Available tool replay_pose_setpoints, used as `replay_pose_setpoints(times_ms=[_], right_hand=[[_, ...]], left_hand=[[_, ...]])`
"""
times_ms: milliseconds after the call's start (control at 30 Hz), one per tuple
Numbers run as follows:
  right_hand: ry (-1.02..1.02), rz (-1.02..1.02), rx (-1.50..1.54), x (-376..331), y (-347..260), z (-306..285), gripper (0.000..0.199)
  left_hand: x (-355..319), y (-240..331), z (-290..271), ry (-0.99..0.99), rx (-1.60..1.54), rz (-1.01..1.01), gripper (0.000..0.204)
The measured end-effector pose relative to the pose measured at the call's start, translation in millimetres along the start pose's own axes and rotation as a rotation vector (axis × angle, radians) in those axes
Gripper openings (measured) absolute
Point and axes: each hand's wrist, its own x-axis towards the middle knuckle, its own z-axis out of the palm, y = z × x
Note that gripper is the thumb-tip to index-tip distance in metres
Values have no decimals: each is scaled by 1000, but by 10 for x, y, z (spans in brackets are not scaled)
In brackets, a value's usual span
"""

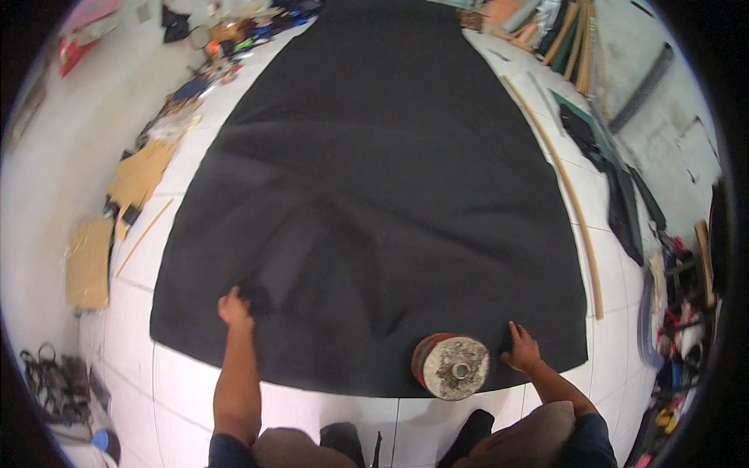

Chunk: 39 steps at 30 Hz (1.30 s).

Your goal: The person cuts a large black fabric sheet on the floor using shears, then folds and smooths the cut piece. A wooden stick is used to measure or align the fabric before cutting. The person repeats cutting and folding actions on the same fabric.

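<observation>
A large black sheet of fabric (374, 179) lies spread over the tiled floor, with folds and ripples running through its left and middle part. My left hand (235, 309) is closed on the sheet at the near left, its fingers pinching a small raised fold. On the near right, my right hand (521, 349) rests on the sheet with fingers apart. Between the hands, nearer the right one, a heavy-looking round drum (456, 368) sits on the sheet's near edge. It has a reddish side, a stained pale top and a hole in the middle.
A long thin wooden strip (573, 203) lies along the sheet's right side. Cardboard pieces (90, 264) and mixed items line the left wall. Rolls (581, 47) lean at the far right, with dark material (620, 203) below. Tools crowd the right edge.
</observation>
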Motion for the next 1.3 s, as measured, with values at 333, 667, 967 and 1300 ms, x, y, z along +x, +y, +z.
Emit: replay_pose_setpoints(times_ms=[333, 667, 967, 1300], right_hand=[[13, -51, -82, -94, 29, 9, 100], [317, 188, -9, 233, 829, 245, 46], [777, 186, 91, 1114, 832, -1933, 27], [1741, -84, -33, 31, 1178, -3356, 23]], left_hand=[[191, 28, -700, 291, 271, 159, 71], [-662, -173, -395, -134, 108, -211, 49], [185, 737, 208, -174, 248, 106, 41], [-262, 2064, 147, -378, -154, 323, 35]])
